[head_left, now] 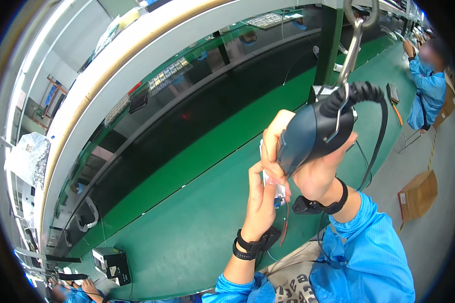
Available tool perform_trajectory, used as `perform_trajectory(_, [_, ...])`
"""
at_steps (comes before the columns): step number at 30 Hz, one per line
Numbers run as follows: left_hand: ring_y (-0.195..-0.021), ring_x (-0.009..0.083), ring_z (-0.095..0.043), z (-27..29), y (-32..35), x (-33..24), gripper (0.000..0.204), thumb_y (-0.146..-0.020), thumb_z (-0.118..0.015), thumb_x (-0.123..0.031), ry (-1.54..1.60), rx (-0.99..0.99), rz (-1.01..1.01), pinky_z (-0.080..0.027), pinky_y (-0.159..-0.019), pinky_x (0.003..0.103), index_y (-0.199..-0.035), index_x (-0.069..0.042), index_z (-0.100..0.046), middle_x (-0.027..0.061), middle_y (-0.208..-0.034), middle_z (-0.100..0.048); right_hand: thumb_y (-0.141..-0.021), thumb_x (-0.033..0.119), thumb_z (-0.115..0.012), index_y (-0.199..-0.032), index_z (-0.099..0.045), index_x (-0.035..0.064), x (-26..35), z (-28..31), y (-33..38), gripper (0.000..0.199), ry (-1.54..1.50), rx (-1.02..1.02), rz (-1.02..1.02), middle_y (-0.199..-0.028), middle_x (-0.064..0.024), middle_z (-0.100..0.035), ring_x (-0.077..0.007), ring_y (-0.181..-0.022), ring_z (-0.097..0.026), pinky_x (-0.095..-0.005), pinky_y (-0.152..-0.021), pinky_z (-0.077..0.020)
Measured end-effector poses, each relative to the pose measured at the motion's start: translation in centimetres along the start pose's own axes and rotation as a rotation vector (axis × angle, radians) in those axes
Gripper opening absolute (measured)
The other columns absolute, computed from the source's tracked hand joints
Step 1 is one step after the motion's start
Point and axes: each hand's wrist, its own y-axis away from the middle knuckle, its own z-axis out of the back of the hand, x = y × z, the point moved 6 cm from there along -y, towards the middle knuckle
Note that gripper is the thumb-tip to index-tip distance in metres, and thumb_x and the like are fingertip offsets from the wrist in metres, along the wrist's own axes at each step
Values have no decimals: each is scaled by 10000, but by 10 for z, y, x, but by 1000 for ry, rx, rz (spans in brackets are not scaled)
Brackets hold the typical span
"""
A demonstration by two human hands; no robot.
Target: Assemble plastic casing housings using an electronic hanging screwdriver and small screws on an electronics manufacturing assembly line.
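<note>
A dark blue and black handheld scanner point(313, 132) with a coiled black cable hangs from a metal hook point(353, 50) above the bench. Around its body my right hand point(316, 174) is closed; the scanner covers part of the fingers. Just below and to the left, my left hand point(260, 199) pinches a small white part point(280, 191) that has a bit of blue and a thin red wire point(285, 222) trailing down. Fingers hide most of this part, so its exact kind does not show.
The green bench point(187, 222) runs beside a dark conveyor belt point(187, 116). A black box-shaped device point(114, 265) stands at the lower left. A green post point(328, 45) rises behind the scanner. At right sit a co-worker in blue point(429, 81) and, on the floor, a cardboard box point(418, 196).
</note>
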Motion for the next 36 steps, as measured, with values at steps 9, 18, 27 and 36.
perform_trajectory(9, [-767, 133, -597, -19, 1, 14, 268, -1132, -377, -132, 57, 80, 129, -517, -711, 297, -1394, -79, -358, 69, -902, -610, -758, 1037, -294, -920, -521, -1, 9, 27, 18, 1074, -191, -51, 60, -622, -90, -547, -157, -467, -510, -286, -450, -444])
perform_trajectory(18, [-658, 166, -606, -3, 10, 16, 267, -1113, -422, -188, 155, -86, 74, -518, -599, 306, -1371, -163, -359, 113, -788, -620, -925, 911, -232, -988, -529, 38, 32, 188, 49, 925, 134, -434, 338, -684, -53, -538, -139, -515, -508, -278, -500, -446])
perform_trajectory(27, [-661, 171, -599, -5, 7, 11, 296, -1093, -480, -104, 100, -98, 34, -510, -611, 311, -1359, -147, -357, 105, -764, -609, -938, 896, -233, -974, -497, 54, 7, 224, 41, 883, 261, -434, 327, -677, -32, -515, -122, -522, -496, -258, -501, -417])
perform_trajectory(36, [-643, 166, -598, -5, 11, 12, 292, -1090, -481, -107, 74, -128, 19, -498, -586, 301, -1351, -147, -356, 105, -748, -614, -945, 892, -204, -955, -486, 69, -14, 213, 58, 870, 197, -484, 192, -638, -32, -489, -117, -485, -463, -262, -475, -410])
